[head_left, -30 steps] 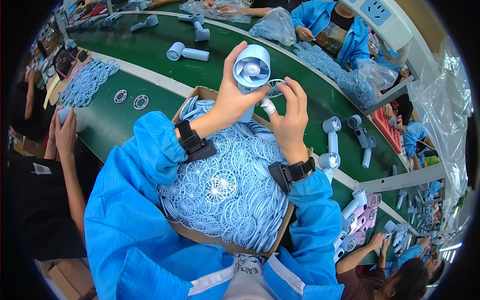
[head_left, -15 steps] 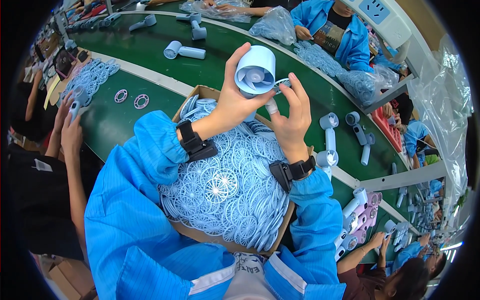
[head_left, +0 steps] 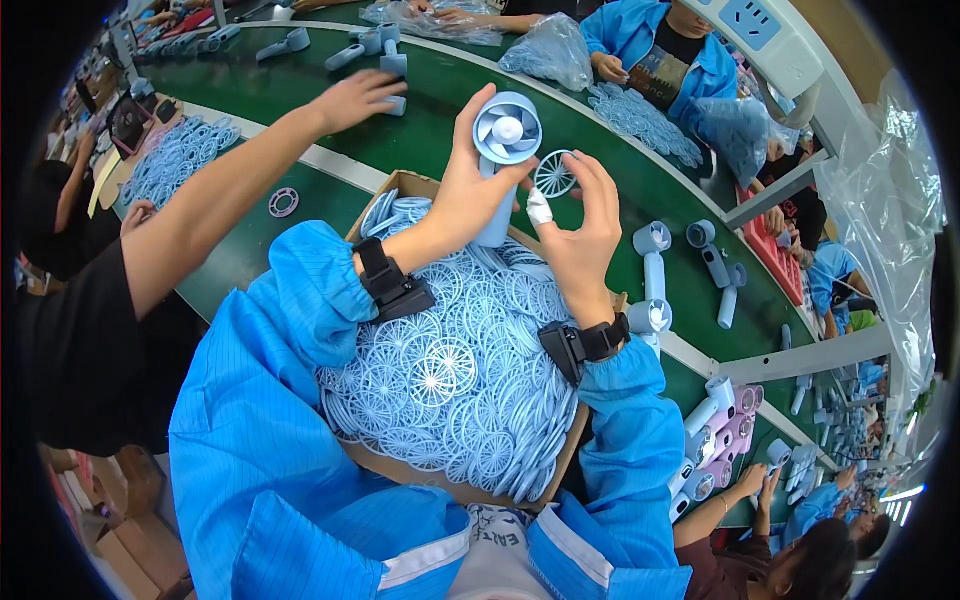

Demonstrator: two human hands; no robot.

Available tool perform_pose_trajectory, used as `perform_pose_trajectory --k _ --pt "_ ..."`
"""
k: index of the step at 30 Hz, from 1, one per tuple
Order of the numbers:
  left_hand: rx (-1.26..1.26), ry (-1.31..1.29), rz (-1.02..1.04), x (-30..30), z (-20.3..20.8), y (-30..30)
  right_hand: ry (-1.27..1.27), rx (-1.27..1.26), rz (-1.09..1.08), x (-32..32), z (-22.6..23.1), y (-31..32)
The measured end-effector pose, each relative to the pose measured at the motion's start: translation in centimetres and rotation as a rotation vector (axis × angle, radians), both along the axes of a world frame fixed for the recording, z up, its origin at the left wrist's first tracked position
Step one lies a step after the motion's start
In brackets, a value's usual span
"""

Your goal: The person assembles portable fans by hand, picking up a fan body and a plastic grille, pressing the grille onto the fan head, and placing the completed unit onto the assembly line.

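Note:
A light-blue handheld fan [head_left: 507, 130] is upright in my left hand [head_left: 462, 190], whose fingers wrap round its handle just below the head. The fan's open round face is turned toward me, with its blades and hub showing. Beside it, my right hand [head_left: 590, 225] pinches a light-blue spoked grille [head_left: 555, 174] at the edge; a white covering is on the thumb tip. Grille and fan head are slightly apart. Below both hands, a cardboard box [head_left: 585, 440] is heaped with light-blue grilles [head_left: 470, 400] of the same kind.
A co-worker's arm [head_left: 240, 195] reaches in from the left over the green table. Several fans [head_left: 655, 275] lie on the green belt at the right. A pink ring [head_left: 283, 203] and a grille pile [head_left: 180, 160] lie left. A metal frame [head_left: 810, 355] stands right.
My left hand has tilted the fan so its face points at me. The grille in my right hand has turned face-on. The co-worker's arm has swung across toward fans on the belt.

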State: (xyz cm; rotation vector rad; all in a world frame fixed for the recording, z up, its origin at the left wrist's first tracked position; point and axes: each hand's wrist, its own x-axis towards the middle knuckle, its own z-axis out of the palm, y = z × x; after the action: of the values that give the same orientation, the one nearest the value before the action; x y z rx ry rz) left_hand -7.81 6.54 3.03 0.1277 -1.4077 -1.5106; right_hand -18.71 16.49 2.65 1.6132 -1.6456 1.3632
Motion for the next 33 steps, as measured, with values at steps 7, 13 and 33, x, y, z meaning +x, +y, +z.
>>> perform_pose_trajectory --k 7,13,33 --pt "-0.2 -0.526 -0.073 -0.3 -2.5 -1.1 0.017 0.081 -0.015 0.1 -0.4 -0.1" --pt "-0.253 -0.542 0.012 -0.3 -2.0 -0.5 0.062 0.083 -0.035 -0.1 -0.2 0.1" --pt "-0.285 -0.585 -0.01 -0.3 -1.7 0.0 0.12 0.075 -0.028 -0.6 -0.2 0.6"
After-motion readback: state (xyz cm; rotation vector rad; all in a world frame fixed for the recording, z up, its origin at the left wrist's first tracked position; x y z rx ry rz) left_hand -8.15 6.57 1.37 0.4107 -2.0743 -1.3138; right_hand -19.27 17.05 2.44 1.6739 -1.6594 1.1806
